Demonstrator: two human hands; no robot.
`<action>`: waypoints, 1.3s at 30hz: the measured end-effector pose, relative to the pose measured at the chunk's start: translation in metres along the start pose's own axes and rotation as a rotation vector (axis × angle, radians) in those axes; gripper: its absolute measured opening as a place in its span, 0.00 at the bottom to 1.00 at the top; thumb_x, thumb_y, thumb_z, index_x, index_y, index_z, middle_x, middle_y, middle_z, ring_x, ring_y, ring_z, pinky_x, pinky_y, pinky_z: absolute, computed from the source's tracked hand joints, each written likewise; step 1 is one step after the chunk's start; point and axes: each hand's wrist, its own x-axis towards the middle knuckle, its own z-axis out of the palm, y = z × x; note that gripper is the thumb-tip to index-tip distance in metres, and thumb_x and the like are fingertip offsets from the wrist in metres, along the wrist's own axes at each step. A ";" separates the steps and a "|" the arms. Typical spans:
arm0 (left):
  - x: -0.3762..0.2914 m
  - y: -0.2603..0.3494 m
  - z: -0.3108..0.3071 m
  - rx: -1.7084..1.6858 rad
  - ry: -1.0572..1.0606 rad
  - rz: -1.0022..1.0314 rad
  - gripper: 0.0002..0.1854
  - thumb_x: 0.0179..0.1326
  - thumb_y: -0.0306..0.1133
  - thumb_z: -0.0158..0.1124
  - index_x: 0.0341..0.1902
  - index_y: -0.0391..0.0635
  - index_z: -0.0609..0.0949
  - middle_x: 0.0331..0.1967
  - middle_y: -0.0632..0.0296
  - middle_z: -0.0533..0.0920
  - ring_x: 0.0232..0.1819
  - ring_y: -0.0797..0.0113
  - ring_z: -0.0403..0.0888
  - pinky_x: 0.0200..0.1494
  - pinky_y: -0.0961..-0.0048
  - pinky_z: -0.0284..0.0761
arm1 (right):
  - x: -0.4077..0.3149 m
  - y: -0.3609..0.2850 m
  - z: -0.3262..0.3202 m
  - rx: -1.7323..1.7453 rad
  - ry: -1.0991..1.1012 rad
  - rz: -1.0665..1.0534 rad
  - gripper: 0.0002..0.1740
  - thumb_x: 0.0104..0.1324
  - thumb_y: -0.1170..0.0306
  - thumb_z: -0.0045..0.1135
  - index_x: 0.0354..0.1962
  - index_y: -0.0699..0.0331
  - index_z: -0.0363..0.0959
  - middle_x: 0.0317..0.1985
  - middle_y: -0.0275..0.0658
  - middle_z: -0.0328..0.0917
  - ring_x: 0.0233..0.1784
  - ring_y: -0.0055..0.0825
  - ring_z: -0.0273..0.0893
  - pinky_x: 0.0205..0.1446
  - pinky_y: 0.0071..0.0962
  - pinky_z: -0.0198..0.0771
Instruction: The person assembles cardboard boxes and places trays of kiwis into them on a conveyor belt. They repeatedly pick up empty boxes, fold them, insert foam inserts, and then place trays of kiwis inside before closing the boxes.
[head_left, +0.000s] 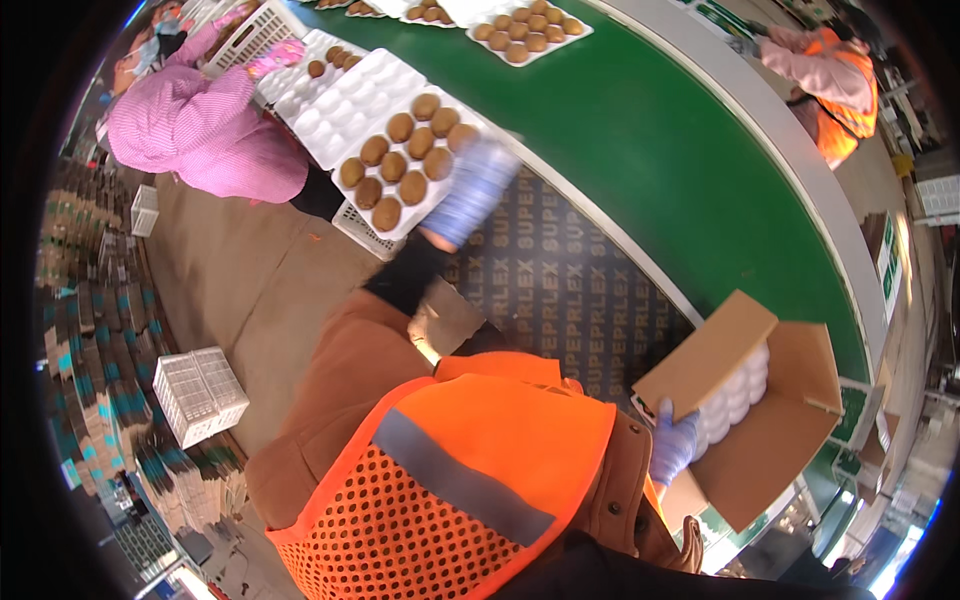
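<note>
My left hand (476, 187), in a blue-and-white glove and motion-blurred, is over the near right edge of an open white molded tray (442, 191). Brown kiwifruit (393, 166) sit in rows in the tray's cups, and its dimpled lid (360, 101) lies folded back. Whether my left fingers grip the tray I cannot tell. To the right, my gloved right hand (673, 442) holds an open cardboard box (772, 450) by its near side, the thumb against a raised flap (709, 352). White dimpled packaging (731, 405) shows inside the box.
A green conveyor belt (637, 157) with a pale rim curves ahead, carrying another kiwifruit tray (529, 34). A co-worker in pink (202, 142) stands at left; another in an orange vest (832, 90) is across the belt. White crates (201, 396) and stacked cardboard (97, 360) stand left.
</note>
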 end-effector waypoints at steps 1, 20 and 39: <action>0.002 -0.066 -0.063 0.303 0.268 -0.017 0.21 0.68 0.40 0.62 0.56 0.36 0.78 0.46 0.49 0.82 0.50 0.56 0.80 0.56 0.63 0.76 | 0.000 -0.005 -0.004 -0.002 -0.021 0.004 0.48 0.65 0.40 0.57 0.64 0.75 0.63 0.47 0.59 0.83 0.50 0.54 0.82 0.51 0.44 0.77; 0.030 -0.161 -0.177 0.649 -0.289 0.137 0.23 0.63 0.50 0.67 0.53 0.46 0.84 0.47 0.51 0.84 0.48 0.49 0.83 0.55 0.62 0.77 | 0.010 0.003 0.005 0.368 0.106 -0.013 0.40 0.63 0.57 0.68 0.67 0.67 0.63 0.65 0.49 0.68 0.67 0.38 0.68 0.68 0.35 0.66; 0.052 -0.253 -0.168 -0.211 -0.611 -0.721 0.43 0.61 0.56 0.69 0.71 0.37 0.70 0.65 0.57 0.76 0.66 0.65 0.69 0.71 0.69 0.60 | 0.025 -0.393 0.124 0.566 -1.075 -0.164 0.64 0.59 0.27 0.53 0.73 0.71 0.49 0.69 0.59 0.64 0.73 0.52 0.63 0.73 0.42 0.61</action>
